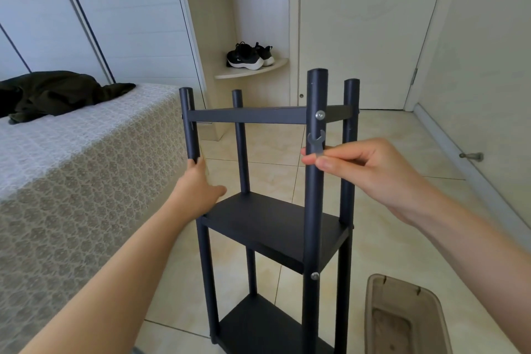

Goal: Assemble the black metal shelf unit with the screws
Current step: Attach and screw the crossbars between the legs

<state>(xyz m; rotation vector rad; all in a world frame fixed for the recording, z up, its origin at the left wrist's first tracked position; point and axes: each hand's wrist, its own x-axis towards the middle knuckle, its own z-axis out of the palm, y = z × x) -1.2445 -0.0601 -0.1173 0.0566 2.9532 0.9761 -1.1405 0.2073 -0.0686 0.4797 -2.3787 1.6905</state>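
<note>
Two bare forearms reach toward the black shelf unit, which stands upright on the tiled floor beside a cloth-covered bed. The left hand curls round the far-left post to steady the frame. The right hand pinches a small flat wrench between thumb and fingertips, its open end raised just below the top screw on the nearest post. Three shelves sit in place and a second screw shows at the middle shelf. Assembly looks nearly finished, with tightening apparently remaining. A brown bin lies near the base.
</note>
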